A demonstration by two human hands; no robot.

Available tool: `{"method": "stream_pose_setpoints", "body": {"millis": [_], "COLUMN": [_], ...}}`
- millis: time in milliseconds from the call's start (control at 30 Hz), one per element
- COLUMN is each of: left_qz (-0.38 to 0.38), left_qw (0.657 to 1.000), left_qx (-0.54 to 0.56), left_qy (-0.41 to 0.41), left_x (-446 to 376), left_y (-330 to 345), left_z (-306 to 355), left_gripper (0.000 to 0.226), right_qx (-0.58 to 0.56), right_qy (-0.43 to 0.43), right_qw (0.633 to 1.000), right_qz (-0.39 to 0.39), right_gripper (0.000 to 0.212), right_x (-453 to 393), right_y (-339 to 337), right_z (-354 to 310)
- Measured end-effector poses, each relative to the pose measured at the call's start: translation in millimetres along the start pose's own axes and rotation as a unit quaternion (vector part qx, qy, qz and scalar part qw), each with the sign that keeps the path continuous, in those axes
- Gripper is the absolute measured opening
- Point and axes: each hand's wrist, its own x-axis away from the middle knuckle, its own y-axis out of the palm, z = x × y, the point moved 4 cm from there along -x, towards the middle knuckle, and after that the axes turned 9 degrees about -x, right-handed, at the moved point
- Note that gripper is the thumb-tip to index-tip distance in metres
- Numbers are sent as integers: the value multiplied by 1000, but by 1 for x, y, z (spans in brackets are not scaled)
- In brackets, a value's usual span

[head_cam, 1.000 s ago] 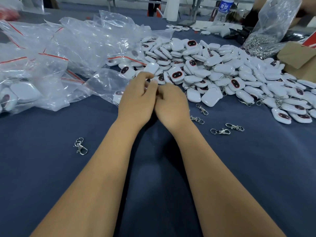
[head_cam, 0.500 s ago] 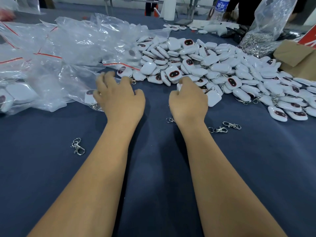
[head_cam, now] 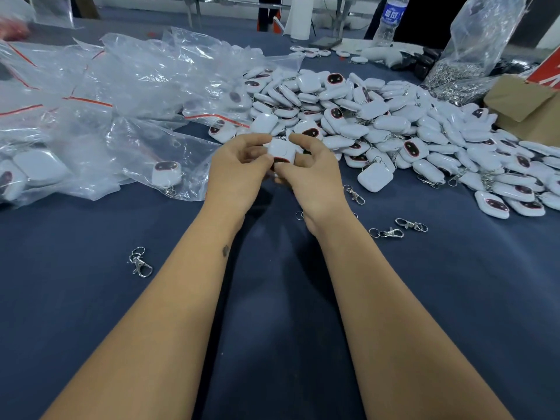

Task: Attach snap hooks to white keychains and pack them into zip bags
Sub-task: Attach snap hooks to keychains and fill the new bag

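I hold one white keychain (head_cam: 282, 150) up between my two hands, just above the near edge of the heap. My left hand (head_cam: 239, 174) pinches its left side with thumb and fingers, and my right hand (head_cam: 315, 174) pinches its right side and lower corner, fingers curled. Behind and to the right lies the big pile of keychains (head_cam: 394, 122), far too many to count. On the blue table (head_cam: 91, 298) I count four loose snap hooks in plain sight: one to my left (head_cam: 140, 262), one by my right hand (head_cam: 354, 194), and two side by side further right (head_cam: 387, 232) (head_cam: 411, 224). A fifth ring peeks out beside my right wrist. To my left sprawls a heap of zip bags (head_cam: 121, 95), and the nearest bag holds one keychain (head_cam: 166, 173).
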Motion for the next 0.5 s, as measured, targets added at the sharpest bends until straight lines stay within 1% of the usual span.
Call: {"method": "stream_pose_setpoints", "body": {"millis": [67,167,233,300,400,500], "left_qz": [5,4,1,-1,-27,-67], "left_qw": [1000,1000,1000,999,997,997], "left_qx": [9,26,28,34,63,32], "left_qy": [7,9,6,-2,-25,-23], "left_x": [0,-1,-1,-2,0,2], "left_y": [-1,-2,-3,-3,-2,1], "left_z": [0,-1,-1,-1,2,5], "left_gripper": [33,33,33,33,37,32], "right_qx": [6,-17,-43,-60,-60,-53], "right_qy": [5,20,30,35,26,-1], "right_qw": [1000,1000,999,998,998,998], "right_qz": [-3,-1,3,3,4,18], "right_gripper": [45,41,35,24,15,11], "right_x": [-1,-3,-5,-6,-6,-4], "right_y": [-1,-3,-4,-4,-6,-7], "right_z": [1,4,5,4,2,0]}}
